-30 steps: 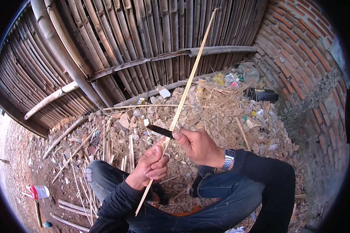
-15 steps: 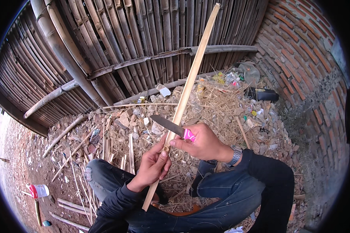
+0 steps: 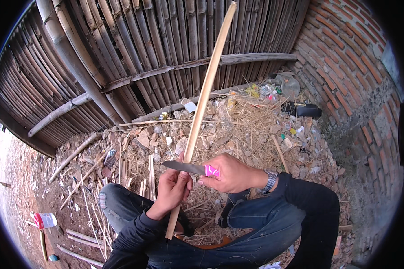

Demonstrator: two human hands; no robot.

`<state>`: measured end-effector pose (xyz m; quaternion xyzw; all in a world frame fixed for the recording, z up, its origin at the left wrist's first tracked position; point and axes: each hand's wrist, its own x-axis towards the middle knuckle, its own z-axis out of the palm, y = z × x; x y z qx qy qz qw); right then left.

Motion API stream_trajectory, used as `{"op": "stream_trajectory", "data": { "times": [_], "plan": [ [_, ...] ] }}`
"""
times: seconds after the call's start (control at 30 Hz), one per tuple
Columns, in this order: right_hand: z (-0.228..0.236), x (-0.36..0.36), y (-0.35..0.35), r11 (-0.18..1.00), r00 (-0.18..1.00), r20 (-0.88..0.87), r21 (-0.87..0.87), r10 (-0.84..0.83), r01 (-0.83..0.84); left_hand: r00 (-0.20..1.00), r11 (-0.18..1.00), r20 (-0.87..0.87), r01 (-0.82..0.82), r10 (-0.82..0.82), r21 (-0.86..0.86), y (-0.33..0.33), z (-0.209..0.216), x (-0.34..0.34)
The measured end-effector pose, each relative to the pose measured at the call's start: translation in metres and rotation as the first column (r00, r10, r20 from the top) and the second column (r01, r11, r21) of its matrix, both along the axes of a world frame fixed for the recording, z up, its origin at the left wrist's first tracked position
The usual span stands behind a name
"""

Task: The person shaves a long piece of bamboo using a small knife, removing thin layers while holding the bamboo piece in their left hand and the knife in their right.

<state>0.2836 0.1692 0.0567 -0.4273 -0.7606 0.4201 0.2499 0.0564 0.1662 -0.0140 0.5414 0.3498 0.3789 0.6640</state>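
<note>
My left hand (image 3: 173, 190) is closed round the lower part of a long split bamboo strip (image 3: 204, 96), whose far end rises up and to the right. The strip's lower end comes out below that hand, over my lap. In my right hand (image 3: 233, 173) is a knife (image 3: 184, 167) with a pink patterned handle, gripped close to the blade. The dark blade lies across the strip just above my left thumb, its tip pointing left. My left fingers behind the strip are partly hidden.
Ahead stands a bamboo slat wall (image 3: 175, 40); a brick wall (image 3: 345, 58) rises on the right. Straw and rubble (image 3: 238, 121) cover the ground. A black cylindrical object (image 3: 302, 109) lies by the brick wall. At lower left are a red-and-white container (image 3: 45, 220) and several thin sticks (image 3: 86, 240).
The knife has moved down and left along the strip, and its blade has turned closer to level. The strip's upper end has swung left and stands more upright.
</note>
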Motion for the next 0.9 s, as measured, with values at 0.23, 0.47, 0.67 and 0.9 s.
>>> {"op": "stream_trajectory", "data": {
  "times": [0.23, 0.47, 0.67, 0.9],
  "plan": [
    [0.006, 0.005, 0.005, 0.985, 0.993, -0.011, 0.120, -0.121, 0.121, 0.982, 0.996, 0.183, 0.054, -0.041, -0.068, 0.015, 0.005, -0.028],
    [0.008, 0.011, 0.013, 0.863, 0.932, 0.116, 0.430, -0.345, 0.266, 0.994, 0.994, 0.029, 0.103, -0.104, 0.034, 0.004, 0.007, -0.019],
    [0.030, 0.042, 0.019, 0.750, 0.849, -0.009, 0.465, -0.528, 0.471, 0.999, 0.998, -0.013, 0.032, -0.031, 0.056, 0.007, 0.011, -0.024],
    [0.030, 0.046, 0.017, 0.772, 0.839, 0.079, 0.448, -0.538, 0.452, 0.999, 0.997, -0.035, 0.022, -0.020, 0.072, 0.006, 0.011, -0.027]
  ]
}}
